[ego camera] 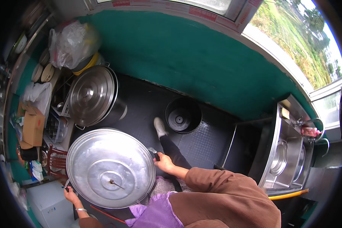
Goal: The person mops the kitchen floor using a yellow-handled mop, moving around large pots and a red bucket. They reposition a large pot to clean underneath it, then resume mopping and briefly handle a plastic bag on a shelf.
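A very large round metal pot, covered by a flat metal lid (111,162), is right in front of me. My left hand (71,195) grips the pot's side handle at the lower left of the picture; a metal bangle is on that wrist. My right hand (164,163) is closed around the opposite handle, at the pot's right edge. A small knob with a thin metal piece (113,181) stands up from the lid's middle. How the pot is supported beneath is hidden.
A lidded stainless steel pot (91,95) stands beyond the large one. An open dark bucket (183,115) is on the dark floor near my foot. At right is a steel sink (276,136); at left, shelving holds a cardboard box (34,128) and bowls (47,72).
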`<state>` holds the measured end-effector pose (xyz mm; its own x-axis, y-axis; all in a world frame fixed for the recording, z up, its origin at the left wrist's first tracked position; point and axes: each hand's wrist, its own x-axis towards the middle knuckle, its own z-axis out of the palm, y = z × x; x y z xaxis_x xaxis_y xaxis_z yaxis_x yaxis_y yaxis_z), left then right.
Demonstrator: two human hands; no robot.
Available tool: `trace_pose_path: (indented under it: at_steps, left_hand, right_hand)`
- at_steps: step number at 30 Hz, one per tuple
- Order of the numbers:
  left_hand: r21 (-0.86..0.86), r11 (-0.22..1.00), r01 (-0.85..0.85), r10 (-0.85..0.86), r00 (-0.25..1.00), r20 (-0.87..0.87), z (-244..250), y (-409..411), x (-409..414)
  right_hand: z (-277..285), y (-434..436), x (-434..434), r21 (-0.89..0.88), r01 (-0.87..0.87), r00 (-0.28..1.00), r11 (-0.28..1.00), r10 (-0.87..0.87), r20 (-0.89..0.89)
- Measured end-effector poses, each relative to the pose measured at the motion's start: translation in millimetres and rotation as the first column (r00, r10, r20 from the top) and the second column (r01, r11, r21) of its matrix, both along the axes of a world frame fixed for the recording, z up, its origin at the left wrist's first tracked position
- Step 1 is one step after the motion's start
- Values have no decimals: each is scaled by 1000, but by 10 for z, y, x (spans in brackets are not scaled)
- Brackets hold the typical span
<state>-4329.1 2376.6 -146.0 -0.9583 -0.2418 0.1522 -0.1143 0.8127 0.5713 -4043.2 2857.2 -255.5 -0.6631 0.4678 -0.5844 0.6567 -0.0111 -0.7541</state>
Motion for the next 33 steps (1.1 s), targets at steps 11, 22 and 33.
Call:
trace_pose_path:
  at_steps: [11,22,33]
  left_hand:
    - [154,980,122,-112,991,-69,167,653,-6]
    - [242,923,299,-333,936,113,-398,1482,-225]
    - [304,830,467,-497,867,24,-361,2157,-426]
  right_hand:
    - [182,143,228,22,122,992,992,-123,30]
    - [77,418,900,41,361,923,932,-364,128]
    - [315,129,1127,23,577,816,816,-578,18]
